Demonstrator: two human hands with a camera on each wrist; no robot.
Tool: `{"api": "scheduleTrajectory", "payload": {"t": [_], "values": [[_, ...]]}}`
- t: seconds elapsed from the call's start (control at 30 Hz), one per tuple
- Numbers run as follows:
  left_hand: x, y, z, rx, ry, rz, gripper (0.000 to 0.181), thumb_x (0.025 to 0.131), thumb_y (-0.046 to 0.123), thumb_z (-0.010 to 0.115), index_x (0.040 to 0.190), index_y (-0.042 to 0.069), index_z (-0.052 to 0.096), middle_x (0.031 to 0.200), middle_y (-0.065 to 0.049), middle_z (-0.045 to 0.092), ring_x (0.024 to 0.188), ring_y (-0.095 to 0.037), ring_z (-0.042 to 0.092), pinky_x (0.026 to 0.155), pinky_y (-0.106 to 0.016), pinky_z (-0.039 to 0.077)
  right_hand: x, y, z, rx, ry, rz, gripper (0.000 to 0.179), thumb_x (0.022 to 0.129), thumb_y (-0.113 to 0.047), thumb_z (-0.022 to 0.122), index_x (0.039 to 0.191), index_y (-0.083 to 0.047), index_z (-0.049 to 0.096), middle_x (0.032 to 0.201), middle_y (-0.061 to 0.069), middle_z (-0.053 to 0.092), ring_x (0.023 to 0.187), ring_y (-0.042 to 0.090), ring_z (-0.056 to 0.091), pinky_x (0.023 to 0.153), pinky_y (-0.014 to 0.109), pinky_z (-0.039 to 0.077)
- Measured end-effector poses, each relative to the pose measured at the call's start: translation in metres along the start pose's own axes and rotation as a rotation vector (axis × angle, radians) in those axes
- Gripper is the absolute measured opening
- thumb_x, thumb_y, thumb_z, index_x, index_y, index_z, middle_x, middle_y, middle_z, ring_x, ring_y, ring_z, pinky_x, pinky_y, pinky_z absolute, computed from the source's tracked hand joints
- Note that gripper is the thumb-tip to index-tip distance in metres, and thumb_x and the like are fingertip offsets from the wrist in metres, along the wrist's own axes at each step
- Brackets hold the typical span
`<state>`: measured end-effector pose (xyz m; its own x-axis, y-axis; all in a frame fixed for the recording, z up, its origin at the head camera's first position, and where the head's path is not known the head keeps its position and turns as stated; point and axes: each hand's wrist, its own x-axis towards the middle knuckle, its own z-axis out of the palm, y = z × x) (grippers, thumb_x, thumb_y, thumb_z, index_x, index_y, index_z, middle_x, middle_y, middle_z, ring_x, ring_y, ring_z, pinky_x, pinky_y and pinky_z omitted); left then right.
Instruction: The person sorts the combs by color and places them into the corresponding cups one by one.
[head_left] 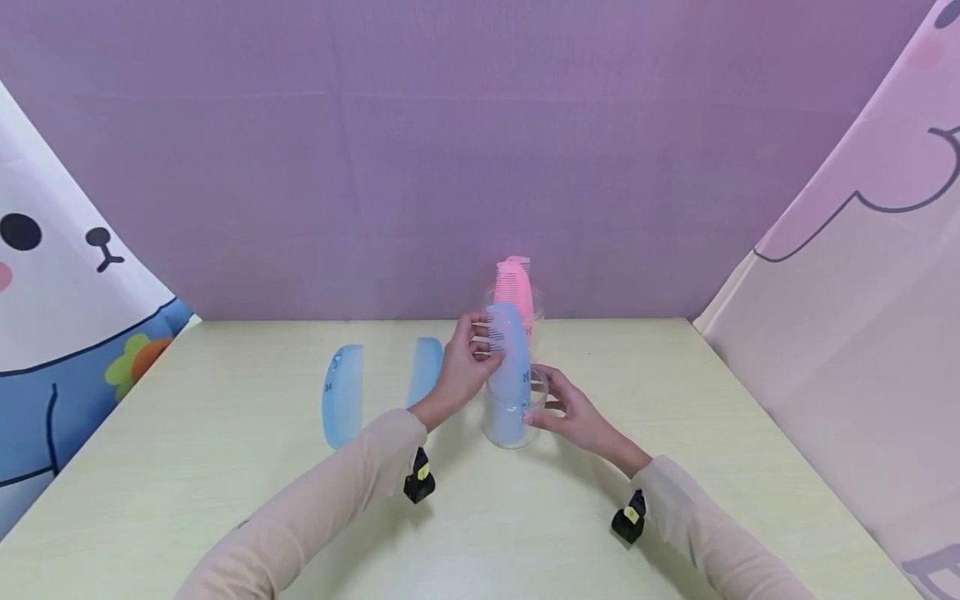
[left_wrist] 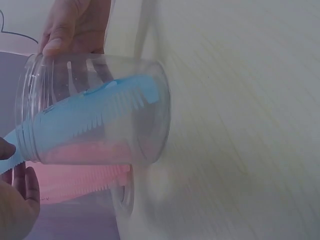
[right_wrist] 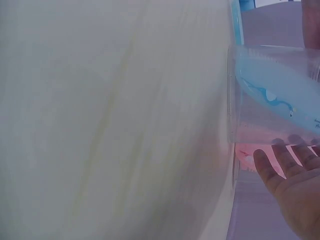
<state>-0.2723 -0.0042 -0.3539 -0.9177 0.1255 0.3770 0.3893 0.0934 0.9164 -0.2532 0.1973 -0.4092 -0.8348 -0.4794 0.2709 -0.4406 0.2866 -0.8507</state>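
Note:
My left hand (head_left: 467, 358) pinches a translucent blue comb (head_left: 512, 346) along its toothed side. The comb stands nearly upright, its lower end inside a clear plastic jar (head_left: 492, 423). In the left wrist view that end reaches close to the jar's bottom, leaning against one side. My right hand (head_left: 573, 417) holds the same jar near its rim, thumb in front and fingers round the far side. Directly behind stands a second clear jar (head_left: 538, 310) with pink combs (head_left: 514, 287) upright in it, partly hidden by the blue comb.
To the left, one blue comb (head_left: 343, 396) lies on the pale table (head_left: 247, 425). Another blue comb (head_left: 426, 367) lies beside my left wrist, partly covered by it. A purple cloth backdrop (head_left: 375, 167) rises at the table's far edge.

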Motion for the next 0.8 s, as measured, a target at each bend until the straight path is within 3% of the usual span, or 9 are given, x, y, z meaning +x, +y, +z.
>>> {"api": "scheduleTrajectory", "payload": {"t": [0.23,0.6,0.8], "values": [[0.007,-0.016,0.001,0.019,0.008,-0.015,0.052,0.078,-0.005,0.063,0.123,0.003,0.038,0.106,-0.021,0.057,0.085,-0.028,0.061,0.078,-0.034,0.054,0.000,0.000,0.000,-0.002,0.001,0.006,0.067,0.082,-0.012,0.067,0.139,-0.011,0.030,0.138,0.015,0.041,0.126,0.035,0.040,0.095,0.052,0.042],[0.003,-0.017,-0.008,0.018,-0.057,-0.042,0.056,0.079,0.000,0.066,0.127,0.008,0.038,0.111,-0.017,0.056,0.094,-0.028,0.060,0.082,-0.036,0.053,0.000,0.001,-0.001,0.003,-0.002,-0.004,0.067,0.082,-0.012,0.066,0.139,-0.010,0.030,0.138,0.016,0.041,0.126,0.036,0.041,0.094,0.052,0.043],[-0.003,-0.009,-0.018,0.008,-0.112,-0.023,0.055,0.081,0.002,0.065,0.129,0.003,0.037,0.115,-0.021,0.053,0.100,-0.034,0.058,0.087,-0.041,0.051,0.000,0.002,-0.001,0.008,-0.003,-0.008,0.068,0.082,-0.012,0.067,0.139,-0.009,0.030,0.137,0.016,0.042,0.125,0.036,0.041,0.094,0.052,0.043]]}}
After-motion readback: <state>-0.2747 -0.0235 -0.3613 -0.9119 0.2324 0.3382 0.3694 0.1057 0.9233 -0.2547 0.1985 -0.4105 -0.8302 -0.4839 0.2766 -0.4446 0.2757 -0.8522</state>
